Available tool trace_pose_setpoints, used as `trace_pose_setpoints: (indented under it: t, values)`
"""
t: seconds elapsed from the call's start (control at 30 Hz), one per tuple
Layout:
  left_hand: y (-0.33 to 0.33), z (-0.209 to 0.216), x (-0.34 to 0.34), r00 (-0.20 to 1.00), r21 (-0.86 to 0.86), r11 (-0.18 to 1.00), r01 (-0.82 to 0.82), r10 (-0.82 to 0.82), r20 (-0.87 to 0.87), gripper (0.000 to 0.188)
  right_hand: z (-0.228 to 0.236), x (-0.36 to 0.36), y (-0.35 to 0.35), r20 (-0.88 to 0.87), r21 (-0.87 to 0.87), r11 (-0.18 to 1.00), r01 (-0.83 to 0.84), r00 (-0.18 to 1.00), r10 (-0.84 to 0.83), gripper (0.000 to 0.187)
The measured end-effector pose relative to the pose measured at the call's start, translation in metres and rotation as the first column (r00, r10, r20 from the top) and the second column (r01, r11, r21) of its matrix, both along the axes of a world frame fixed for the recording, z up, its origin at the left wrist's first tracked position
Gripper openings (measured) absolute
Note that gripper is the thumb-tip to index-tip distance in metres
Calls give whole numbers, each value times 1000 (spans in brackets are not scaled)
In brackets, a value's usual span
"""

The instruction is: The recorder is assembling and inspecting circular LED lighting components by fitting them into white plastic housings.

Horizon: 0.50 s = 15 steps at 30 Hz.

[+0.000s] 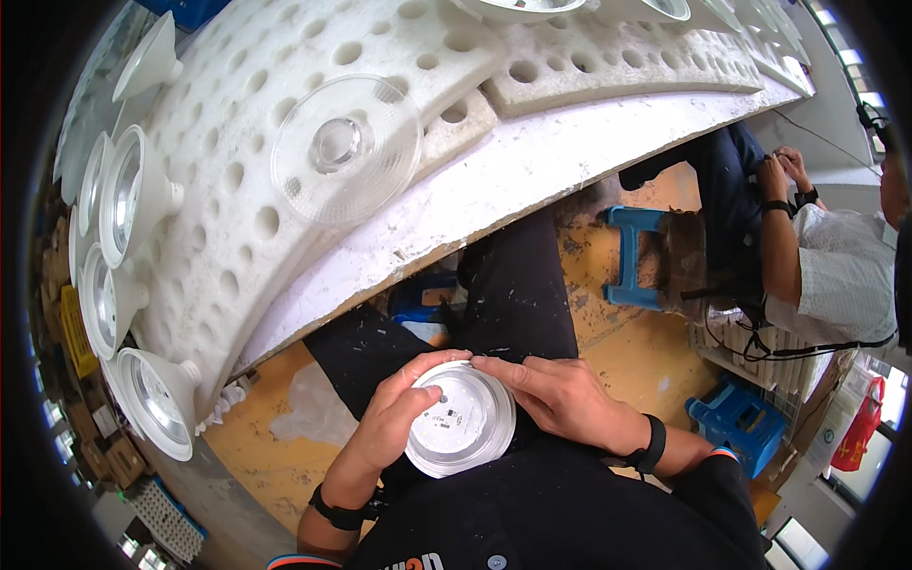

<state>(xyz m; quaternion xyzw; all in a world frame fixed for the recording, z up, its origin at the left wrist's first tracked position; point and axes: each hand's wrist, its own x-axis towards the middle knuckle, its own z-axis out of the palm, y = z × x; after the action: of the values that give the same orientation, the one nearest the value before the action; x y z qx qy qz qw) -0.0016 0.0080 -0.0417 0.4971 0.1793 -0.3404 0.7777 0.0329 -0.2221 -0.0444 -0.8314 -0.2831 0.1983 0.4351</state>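
Gripping round white board-fitted lamp [463,427] with left hand [394,404], touching rim with extended index of right hand [568,394]; seemingly awaiting clear plastic disc [342,144] near white foam slab [285,68] edge.

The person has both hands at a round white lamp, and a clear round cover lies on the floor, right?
Not on the floor: the head view shows the clear round cover on white foam. The left hand and right hand are at the round white lamp.
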Motion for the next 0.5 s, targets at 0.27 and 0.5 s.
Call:
trace_pose_setpoints:
  t: [0.27, 0.5]
  values:
    - [-3, 9, -3, 983, 176, 976, 132, -152, 105, 47, 5, -3, 6, 144, -41, 999, -12, 989, 17, 66]
    - [-1, 9, 2, 943, 274, 947, 168, -236, 235, 49, 9, 8, 20, 220, -6, 992, -126, 968, 124, 59]
